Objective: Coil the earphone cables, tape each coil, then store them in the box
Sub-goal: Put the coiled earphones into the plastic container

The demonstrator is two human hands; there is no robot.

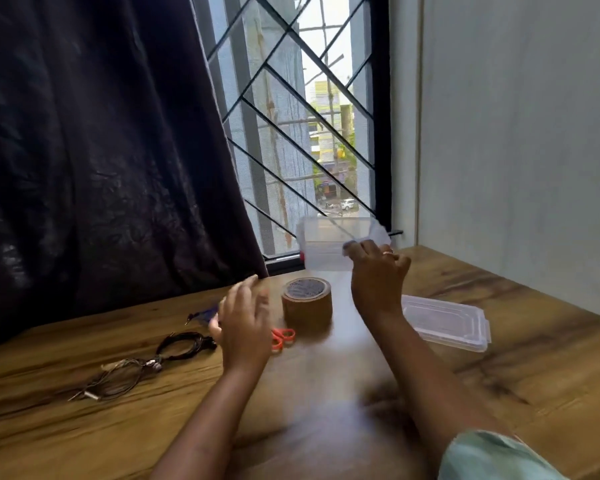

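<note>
Head view: three earphone sets lie at the left of the table; none is in the box.
Black earphones: wound into a neat loop, flat on the wood; no tape band can be made out at this sharpness.
Grey earphones: just in front of the black set, gathered loosely with the plug trailing; probably needs re-coiling.
Blue earphones: beyond the left hand, mostly hidden; condition cannot be told.
Box: clear, lidless, at the far edge by the window; seemingly empty.
Right hand: fingers curled over the box's near rim, gripping it.
Left hand: fingers spread, holding nothing, above the table.
Tape roll: brown, lying flat between the hands; no strip drawn.
Scissors: orange handles, partly covered by the left hand.
Lid: lying apart, right of the right forearm.
Progress: early; coiling partial at best, taping and storing remain.
</note>
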